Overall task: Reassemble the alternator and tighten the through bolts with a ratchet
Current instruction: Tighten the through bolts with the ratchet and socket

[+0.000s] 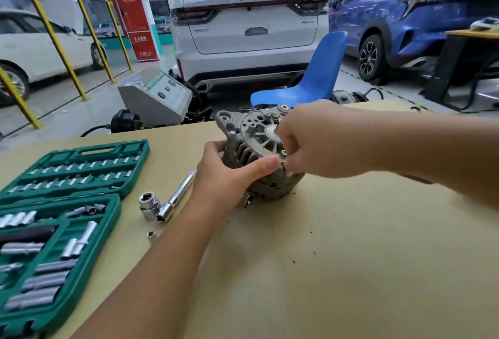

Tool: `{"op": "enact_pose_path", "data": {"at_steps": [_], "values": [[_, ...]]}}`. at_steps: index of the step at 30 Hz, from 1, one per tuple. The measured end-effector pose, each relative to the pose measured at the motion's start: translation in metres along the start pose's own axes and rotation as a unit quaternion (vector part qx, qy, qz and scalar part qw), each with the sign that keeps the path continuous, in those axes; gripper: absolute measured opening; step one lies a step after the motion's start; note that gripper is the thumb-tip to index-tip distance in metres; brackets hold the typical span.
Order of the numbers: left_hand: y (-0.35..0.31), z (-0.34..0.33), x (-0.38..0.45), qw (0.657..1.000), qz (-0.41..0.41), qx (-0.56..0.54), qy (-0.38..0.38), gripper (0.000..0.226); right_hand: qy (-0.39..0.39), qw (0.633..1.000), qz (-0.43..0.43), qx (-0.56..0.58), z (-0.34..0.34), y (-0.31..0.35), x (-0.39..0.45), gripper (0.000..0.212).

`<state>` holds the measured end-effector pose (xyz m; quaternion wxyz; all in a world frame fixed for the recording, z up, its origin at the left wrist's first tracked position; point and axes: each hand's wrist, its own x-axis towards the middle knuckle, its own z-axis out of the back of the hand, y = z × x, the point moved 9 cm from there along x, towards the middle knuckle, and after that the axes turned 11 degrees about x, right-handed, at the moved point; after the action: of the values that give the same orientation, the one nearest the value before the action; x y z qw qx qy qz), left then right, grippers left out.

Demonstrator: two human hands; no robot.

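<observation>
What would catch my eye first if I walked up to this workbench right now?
Probably the grey alternator at the middle of the tan table, with both hands on it: the left hand grips its near side while the right hand works at its top with its fingers. Next, the open green socket case at the left edge, with a shiny ratchet lying between it and the alternator.

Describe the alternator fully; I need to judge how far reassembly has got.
The alternator is a grey, cast-metal-looking housing with cooling slots, mounting ears and a pale central hub, standing on the tan table, end face tilted toward the camera. The left hand grips its near side; the right hand pinches at a bolt head on its rim.
</observation>
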<state>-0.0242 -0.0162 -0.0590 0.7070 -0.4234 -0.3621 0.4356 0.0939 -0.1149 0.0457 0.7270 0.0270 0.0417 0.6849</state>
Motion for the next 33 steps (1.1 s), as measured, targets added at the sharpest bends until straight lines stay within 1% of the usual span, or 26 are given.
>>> {"op": "enact_pose_path", "data": {"at_steps": [3, 5, 6, 8, 9, 10, 11, 12, 14, 15, 16, 17, 18, 20, 21, 22, 23, 24, 25, 27, 28, 29, 30, 31, 32, 33], "values": [[0.001, -0.003, -0.005, 0.998, 0.008, 0.042, -0.035, 0.111, 0.004, 0.995, -0.060, 0.080, 0.003, -0.018, -0.004, 0.019], [0.001, -0.003, -0.007, 0.998, 0.003, 0.056, -0.040, 0.108, 0.008, 0.993, -0.055, 0.106, 0.002, -0.019, -0.008, 0.020], [0.001, -0.003, -0.008, 0.998, 0.003, 0.055, -0.039, 0.103, -0.001, 0.996, -0.027, 0.085, 0.003, -0.017, -0.009, 0.021], [0.001, -0.002, -0.009, 0.999, 0.005, 0.023, -0.031, 0.086, -0.017, 0.995, 0.093, -0.044, 0.006, -0.001, -0.014, 0.028], [0.001, -0.001, -0.009, 1.000, 0.010, -0.005, -0.029, 0.077, -0.014, 0.980, 0.152, -0.124, 0.004, 0.009, -0.018, 0.030], [0.000, 0.000, -0.009, 0.999, 0.015, -0.030, -0.031, 0.071, -0.003, 0.966, 0.183, -0.181, 0.000, 0.014, -0.020, 0.032], [0.000, 0.002, -0.009, 0.998, 0.020, -0.049, -0.034, 0.068, 0.004, 0.964, 0.180, -0.194, -0.002, 0.015, -0.020, 0.035], [0.000, 0.003, -0.009, 0.997, 0.023, -0.064, -0.037, 0.067, -0.001, 0.970, 0.165, -0.179, -0.001, 0.016, -0.018, 0.038], [-0.001, 0.004, -0.010, 0.996, 0.026, -0.081, -0.039, 0.068, -0.003, 0.995, 0.074, -0.063, 0.002, 0.008, -0.010, 0.036], [-0.002, 0.004, -0.010, 0.996, 0.026, -0.079, -0.041, 0.069, 0.003, 1.000, 0.009, 0.014, 0.001, -0.002, -0.006, 0.034], [-0.002, 0.004, -0.011, 0.996, 0.027, -0.078, -0.043, 0.070, 0.004, 0.995, -0.045, 0.087, 0.000, -0.012, -0.006, 0.033], [-0.002, 0.004, -0.011, 0.995, 0.029, -0.080, -0.045, 0.070, 0.001, 0.990, -0.067, 0.128, 0.002, -0.017, -0.008, 0.033], [-0.002, 0.004, -0.011, 0.995, 0.030, -0.081, -0.046, 0.070, -0.001, 0.992, -0.050, 0.116, 0.004, -0.015, -0.009, 0.034], [-0.002, 0.005, -0.011, 0.996, 0.030, -0.074, -0.046, 0.072, -0.011, 0.997, 0.069, -0.036, 0.006, 0.000, -0.012, 0.036], [-0.002, 0.004, -0.011, 0.996, 0.029, -0.066, -0.047, 0.074, -0.019, 0.979, 0.145, -0.140, 0.004, 0.011, -0.017, 0.034], [-0.002, 0.004, -0.011, 0.997, 0.028, -0.061, -0.048, 0.075, -0.021, 0.952, 0.202, -0.230, 0.001, 0.020, -0.023, 0.032], [-0.002, 0.004, -0.011, 0.997, 0.029, -0.058, -0.049, 0.075, -0.022, 0.932, 0.228, -0.279, -0.002, 0.023, -0.025, 0.031], [-0.002, 0.004, -0.012, 0.997, 0.029, -0.057, -0.050, 0.075, -0.028, 0.935, 0.224, -0.274, -0.001, 0.023, -0.024, 0.034], [-0.002, 0.004, -0.012, 0.997, 0.029, -0.058, -0.050, 0.073, -0.034, 0.955, 0.194, -0.221, 0.002, 0.020, -0.021, 0.037], [-0.001, 0.004, -0.012, 0.996, 0.028, -0.060, -0.054, 0.070, -0.023, 0.997, 0.070, -0.023, 0.004, 0.001, -0.009, 0.035], [-0.001, 0.004, -0.012, 0.996, 0.030, -0.062, -0.058, 0.070, -0.012, 0.995, -0.010, 0.100, 0.000, -0.015, -0.005, 0.030], [0.000, 0.005, -0.011, 0.996, 0.032, -0.066, -0.060, 0.072, -0.002, 0.975, -0.079, 0.207, -0.006, -0.029, -0.005, 0.027], [-0.001, 0.005, -0.012, 0.995, 0.034, -0.073, -0.061, 0.074, 0.006, 0.961, -0.105, 0.254, -0.009, -0.036, -0.007, 0.027], [-0.001, 0.005, -0.012, 0.994, 0.034, -0.081, -0.061, 0.074, 0.007, 0.972, -0.076, 0.224, -0.005, -0.034, -0.008, 0.028], [-0.002, 0.004, -0.013, 0.994, 0.033, -0.087, -0.059, 0.074, 0.008, 0.989, -0.017, 0.148, -0.002, -0.026, -0.008, 0.030], [-0.002, 0.003, -0.013, 0.994, 0.031, -0.092, -0.056, 0.073, 0.002, 0.997, 0.045, 0.066, 0.000, -0.017, -0.010, 0.033]]}}
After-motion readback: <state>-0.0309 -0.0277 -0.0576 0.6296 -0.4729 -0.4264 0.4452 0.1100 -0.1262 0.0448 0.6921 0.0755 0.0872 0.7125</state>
